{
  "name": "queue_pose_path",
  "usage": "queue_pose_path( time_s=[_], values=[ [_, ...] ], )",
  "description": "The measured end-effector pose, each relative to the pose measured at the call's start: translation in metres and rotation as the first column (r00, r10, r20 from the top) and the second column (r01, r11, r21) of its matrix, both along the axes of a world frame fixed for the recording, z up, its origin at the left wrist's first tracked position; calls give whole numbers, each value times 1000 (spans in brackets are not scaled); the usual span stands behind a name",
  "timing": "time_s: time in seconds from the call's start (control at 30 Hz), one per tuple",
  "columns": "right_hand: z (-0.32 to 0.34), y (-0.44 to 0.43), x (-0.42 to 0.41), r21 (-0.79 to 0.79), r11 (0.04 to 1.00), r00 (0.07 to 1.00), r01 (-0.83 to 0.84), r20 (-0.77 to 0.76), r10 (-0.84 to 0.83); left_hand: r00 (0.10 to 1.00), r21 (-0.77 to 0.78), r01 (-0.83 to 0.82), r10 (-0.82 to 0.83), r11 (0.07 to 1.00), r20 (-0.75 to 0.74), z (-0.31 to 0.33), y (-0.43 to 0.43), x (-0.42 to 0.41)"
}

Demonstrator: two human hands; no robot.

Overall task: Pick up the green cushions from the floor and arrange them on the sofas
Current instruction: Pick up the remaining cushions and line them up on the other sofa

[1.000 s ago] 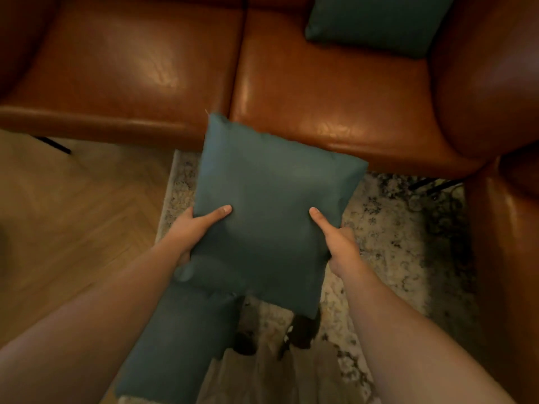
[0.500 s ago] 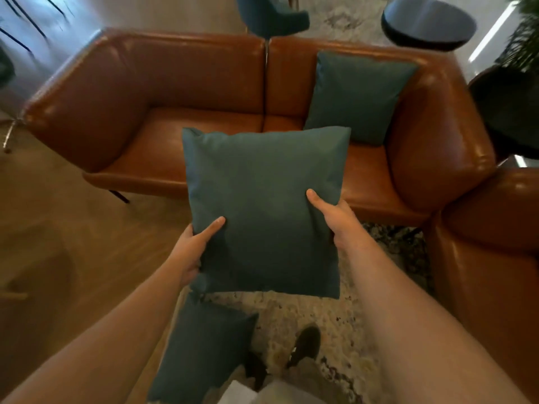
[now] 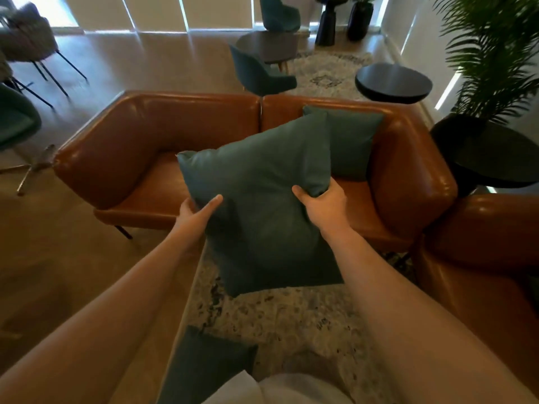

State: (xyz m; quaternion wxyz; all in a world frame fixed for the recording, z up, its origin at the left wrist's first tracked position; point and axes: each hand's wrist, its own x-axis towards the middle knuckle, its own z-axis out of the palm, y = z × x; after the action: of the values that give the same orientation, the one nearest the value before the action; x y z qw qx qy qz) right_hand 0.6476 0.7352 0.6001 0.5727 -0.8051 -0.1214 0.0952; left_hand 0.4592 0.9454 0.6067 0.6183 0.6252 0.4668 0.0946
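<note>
- Head view: the held cushion (image 3: pixel 262 199) hangs tilted in the air in front of the long sofa (image 3: pixel 140 147), above the near edge of the rug (image 3: pixel 291 316).
- The left hand (image 3: pixel 195 212) grips its lower left edge, thumb laid across the front (the fingers are hidden behind). The right hand (image 3: pixel 323 204) clutches a bunch of fabric at the right edge.
- A propped cushion (image 3: pixel 354 144) leans on the backrest at the sofa's right end. The floor cushion (image 3: pixel 204 365) lies by the person's feet, not yet picked up. A second sofa (image 3: pixel 481 258) stands at the right.
- Risk, as I judge it: both holds are on soft edges, so a loose release could drop the cushion short.
- The leather looks glossy, so a cushion landing on the seat's front lip may slide off.
- Swung too far right, it could topple the propped cushion.
- A step forward could catch the floor cushion underfoot.
</note>
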Motion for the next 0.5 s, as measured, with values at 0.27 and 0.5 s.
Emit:
queue_pose_path(
  time_s=[0.27, 0.5],
  values=[
    [12, 4, 38, -159, 986, 982, -59, 168, 86, 988, 435, 148, -156, 888, -18, 74, 23, 80],
    [5, -9, 115, -138, 983, 985, -125, 99, 139, 961, 461, 254, -167, 850, -221, 54, 37, 167]
  ],
)
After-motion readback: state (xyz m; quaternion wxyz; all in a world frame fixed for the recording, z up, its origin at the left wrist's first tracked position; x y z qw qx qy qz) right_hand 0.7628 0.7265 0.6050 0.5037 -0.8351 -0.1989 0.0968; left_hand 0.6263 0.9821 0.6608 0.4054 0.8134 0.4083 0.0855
